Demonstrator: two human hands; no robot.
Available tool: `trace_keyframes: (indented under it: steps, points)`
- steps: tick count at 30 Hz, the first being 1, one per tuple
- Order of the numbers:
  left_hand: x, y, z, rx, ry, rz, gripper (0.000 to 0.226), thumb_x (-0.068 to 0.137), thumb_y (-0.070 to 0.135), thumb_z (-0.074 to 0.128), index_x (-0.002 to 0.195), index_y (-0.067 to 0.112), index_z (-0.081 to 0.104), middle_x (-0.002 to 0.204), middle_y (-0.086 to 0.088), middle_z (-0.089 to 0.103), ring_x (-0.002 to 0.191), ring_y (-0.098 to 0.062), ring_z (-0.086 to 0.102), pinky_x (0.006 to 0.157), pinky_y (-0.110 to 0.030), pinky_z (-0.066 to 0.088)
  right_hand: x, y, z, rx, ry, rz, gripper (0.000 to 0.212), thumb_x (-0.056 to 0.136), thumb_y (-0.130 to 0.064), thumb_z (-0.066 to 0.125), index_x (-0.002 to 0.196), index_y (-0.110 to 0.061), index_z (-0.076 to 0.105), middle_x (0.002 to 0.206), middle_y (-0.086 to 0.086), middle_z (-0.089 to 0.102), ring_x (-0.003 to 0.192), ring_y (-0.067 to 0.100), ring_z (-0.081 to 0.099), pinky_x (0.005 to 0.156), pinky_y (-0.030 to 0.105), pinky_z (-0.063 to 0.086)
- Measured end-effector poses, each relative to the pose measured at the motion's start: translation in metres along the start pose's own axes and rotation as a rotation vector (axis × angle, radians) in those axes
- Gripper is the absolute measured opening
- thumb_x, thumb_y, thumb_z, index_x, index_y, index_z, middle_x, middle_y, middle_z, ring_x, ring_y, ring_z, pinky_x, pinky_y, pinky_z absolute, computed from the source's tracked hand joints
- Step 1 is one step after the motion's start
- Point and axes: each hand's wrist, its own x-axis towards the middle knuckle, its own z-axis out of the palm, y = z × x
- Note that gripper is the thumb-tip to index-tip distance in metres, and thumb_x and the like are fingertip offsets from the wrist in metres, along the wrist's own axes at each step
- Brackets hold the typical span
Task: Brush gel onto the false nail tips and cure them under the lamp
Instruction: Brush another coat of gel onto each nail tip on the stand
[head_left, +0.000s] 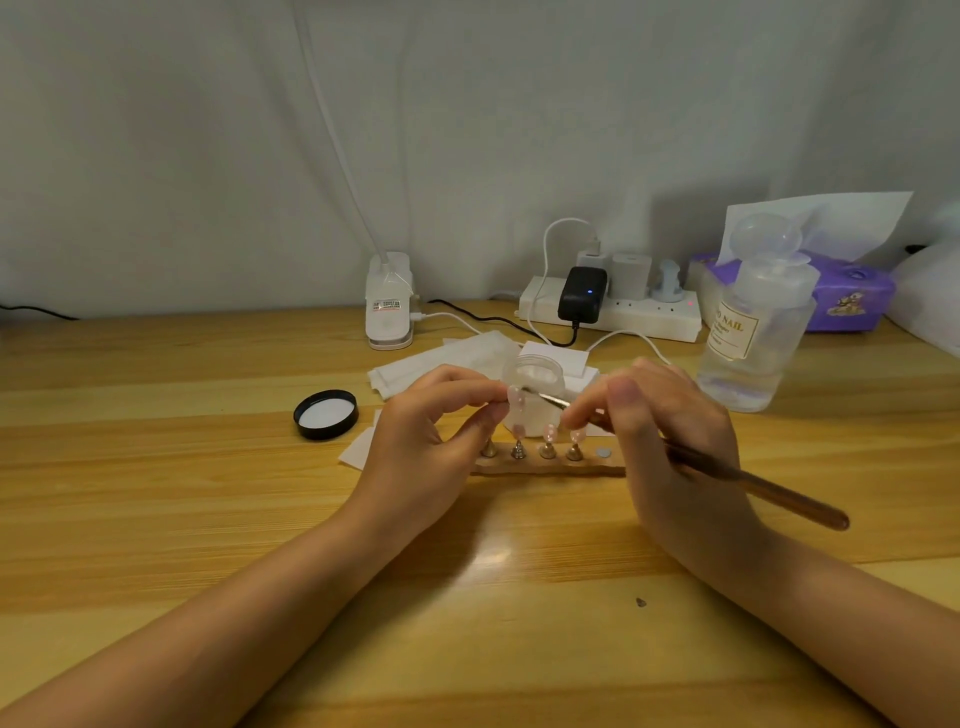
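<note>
- Left hand (436, 415) pinches a nail tip (516, 397); right hand (670, 415) grips the brush (753, 486), its bristles touching the tip.
- Gel brushing is underway; tips on the stand (550, 465) between the hands await, curing apparently not begun.

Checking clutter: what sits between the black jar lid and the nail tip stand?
Head view: the left hand and white paper wipes lie between the black lid and stand.

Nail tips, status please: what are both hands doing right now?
Left hand pinches one nail tip above the stand. Right hand holds the brush, bristles on that tip. Open jar close behind; nothing blocking.
</note>
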Motion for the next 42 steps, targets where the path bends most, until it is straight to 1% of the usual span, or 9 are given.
trace_keyframes:
  steps: [4, 10, 13, 18, 26, 29, 35, 38, 42]
  points:
    - [-0.0001, -0.0005, -0.0001, 0.008, -0.001, -0.003, 0.02, 0.082, 0.0, 0.063, 0.094, 0.015, 0.069, 0.089, 0.005, 0.064, 0.085, -0.003, 0.058, 0.074, -0.01, 0.043, 0.0007, 0.0008, 0.0041, -0.023, -0.059, 0.018, 0.041, 0.096, -0.034, 0.033, 0.076, -0.016, 0.065, 0.07, -0.008, 0.061, 0.073, 0.005, 0.055, 0.07, 0.038, 0.043]
    - [-0.0004, 0.0004, -0.0003, -0.011, 0.014, 0.008, 0.021, 0.082, -0.001, 0.063, 0.094, 0.015, 0.069, 0.088, 0.003, 0.065, 0.085, -0.004, 0.058, 0.075, -0.009, 0.042, -0.0022, 0.0011, 0.0012, 0.017, -0.047, 0.01, 0.055, 0.098, -0.038, 0.028, 0.064, -0.013, 0.065, 0.062, -0.007, 0.061, 0.065, 0.002, 0.054, 0.073, 0.032, 0.041]
    - [-0.0003, 0.0012, -0.0001, -0.012, 0.007, 0.003, 0.02, 0.082, 0.0, 0.063, 0.095, 0.014, 0.069, 0.088, 0.003, 0.065, 0.085, -0.003, 0.057, 0.075, -0.009, 0.041, -0.0009, 0.0004, -0.0004, 0.043, -0.008, 0.013, 0.047, 0.098, -0.035, 0.029, 0.067, -0.019, 0.061, 0.064, -0.012, 0.058, 0.068, 0.0, 0.054, 0.073, 0.029, 0.042]
    - [0.0002, 0.0007, -0.0001, -0.002, -0.001, 0.001, 0.019, 0.082, 0.0, 0.062, 0.095, 0.012, 0.069, 0.087, 0.004, 0.064, 0.084, -0.003, 0.057, 0.073, -0.009, 0.041, 0.0013, 0.0008, 0.0024, -0.01, -0.042, 0.01, 0.045, 0.096, -0.034, 0.033, 0.078, -0.01, 0.066, 0.075, -0.008, 0.061, 0.076, 0.009, 0.057, 0.069, 0.044, 0.046]
    - [-0.0004, 0.0018, -0.0004, -0.011, 0.024, -0.009, 0.022, 0.082, 0.001, 0.063, 0.093, 0.02, 0.068, 0.087, 0.004, 0.064, 0.084, -0.005, 0.058, 0.075, -0.011, 0.042, -0.003, 0.0015, 0.0008, 0.008, -0.037, -0.028, 0.056, 0.098, -0.036, 0.03, 0.061, -0.01, 0.065, 0.061, -0.006, 0.062, 0.063, 0.004, 0.054, 0.072, 0.036, 0.041]
    - [-0.0006, 0.003, 0.0001, -0.005, 0.021, -0.018, 0.021, 0.082, 0.003, 0.064, 0.093, 0.019, 0.068, 0.087, 0.003, 0.065, 0.085, -0.006, 0.058, 0.075, -0.012, 0.044, -0.0015, 0.0006, 0.0008, -0.01, -0.025, -0.022, 0.045, 0.095, -0.028, 0.035, 0.066, -0.011, 0.064, 0.064, -0.007, 0.06, 0.067, 0.003, 0.054, 0.071, 0.035, 0.042]
    - [-0.0019, 0.0035, -0.0009, 0.006, 0.021, -0.02, 0.017, 0.082, 0.005, 0.064, 0.096, 0.013, 0.07, 0.087, 0.002, 0.066, 0.084, -0.008, 0.059, 0.074, -0.014, 0.046, 0.0004, 0.0017, 0.0035, -0.108, -0.09, -0.085, 0.045, 0.096, -0.034, 0.034, 0.076, -0.011, 0.067, 0.073, -0.003, 0.064, 0.071, 0.017, 0.06, 0.067, 0.042, 0.044]
    - [-0.0013, 0.0045, -0.0003, 0.016, 0.03, -0.019, 0.018, 0.082, 0.005, 0.065, 0.094, 0.016, 0.068, 0.086, 0.004, 0.065, 0.084, -0.009, 0.059, 0.074, -0.015, 0.046, 0.0006, 0.0033, 0.0021, -0.103, -0.068, -0.073, 0.042, 0.094, -0.028, 0.037, 0.069, -0.012, 0.066, 0.067, -0.01, 0.059, 0.068, 0.007, 0.055, 0.069, 0.035, 0.041]
    - [-0.0017, 0.0049, -0.001, 0.001, 0.028, -0.032, 0.018, 0.082, 0.004, 0.064, 0.094, 0.018, 0.068, 0.087, 0.005, 0.065, 0.084, -0.008, 0.058, 0.075, -0.016, 0.046, -0.0004, 0.0033, 0.0004, -0.057, -0.02, -0.054, 0.043, 0.092, -0.021, 0.035, 0.063, -0.01, 0.064, 0.061, -0.004, 0.059, 0.065, 0.003, 0.051, 0.07, 0.028, 0.038]
